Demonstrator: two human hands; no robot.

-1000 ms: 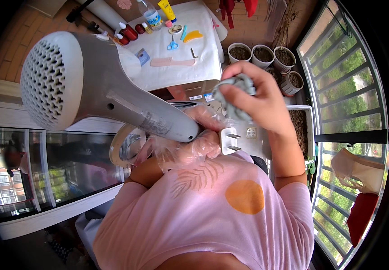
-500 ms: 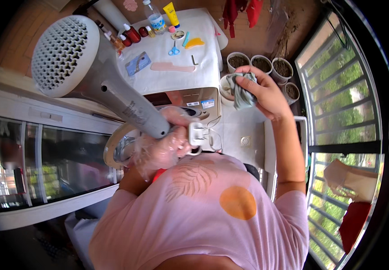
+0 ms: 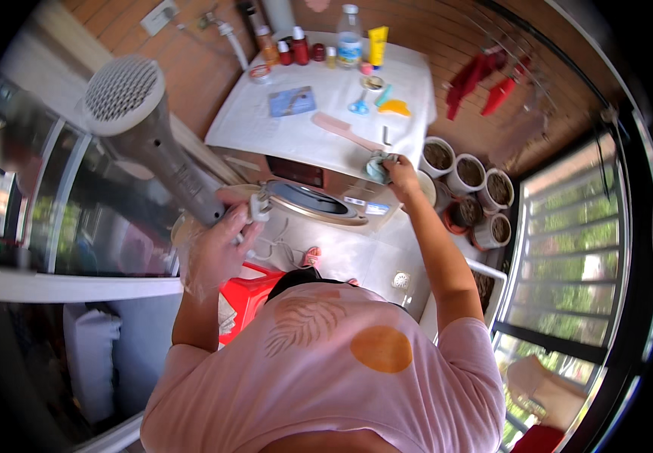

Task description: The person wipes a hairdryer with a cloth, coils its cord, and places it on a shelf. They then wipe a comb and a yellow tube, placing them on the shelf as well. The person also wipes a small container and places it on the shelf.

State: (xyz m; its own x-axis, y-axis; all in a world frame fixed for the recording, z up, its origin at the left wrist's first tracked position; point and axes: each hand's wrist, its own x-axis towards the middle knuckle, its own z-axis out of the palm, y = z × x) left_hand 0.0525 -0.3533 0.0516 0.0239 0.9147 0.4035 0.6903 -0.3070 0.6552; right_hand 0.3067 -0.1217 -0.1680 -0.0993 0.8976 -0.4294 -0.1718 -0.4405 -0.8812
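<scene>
My left hand, in a clear plastic glove, is closed round the lower end of a grey handheld appliance. Its round white perforated head points up to the left. A white plug with a cord sits at the same hand's fingers. Reaching forward, my right hand grips a bunched grey-green cloth at the front right edge of the white-covered table. Just beyond the cloth lie a pink comb and a small L-shaped hex key.
On the table are light-blue scissors, a blue card, a yellow tube and several bottles. Below stands a front-loading washing machine. Several plant pots line the right, beside a barred window. A red stool is near my left arm.
My right hand has lowered the cloth to the table's front edge. The appliance has shifted down and away from the camera with my left hand, and the view now takes in more wall.
</scene>
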